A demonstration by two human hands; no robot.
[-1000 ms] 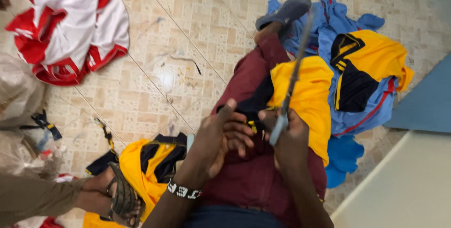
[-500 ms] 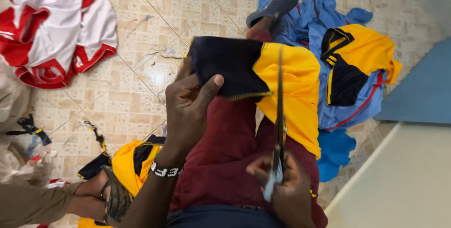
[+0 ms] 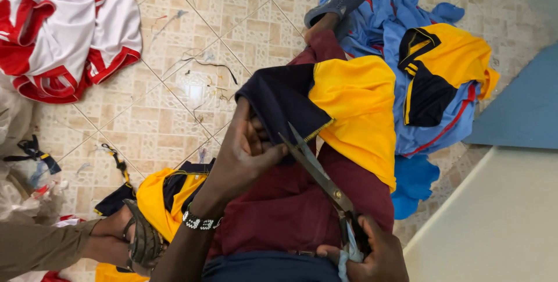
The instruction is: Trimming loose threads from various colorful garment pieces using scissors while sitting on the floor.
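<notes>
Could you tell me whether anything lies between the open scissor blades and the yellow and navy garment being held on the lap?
Nothing visible does. The scissors, held in the right hand, have their open blades right at the navy edge of the garment, which the left hand pinches taut beside the tips.

Bright, even daylight. Glare patch on glossy beige tiled floor (image 3: 195,87). Shadows soft. Focus mostly sharp; slight blur at frame edges.
</notes>
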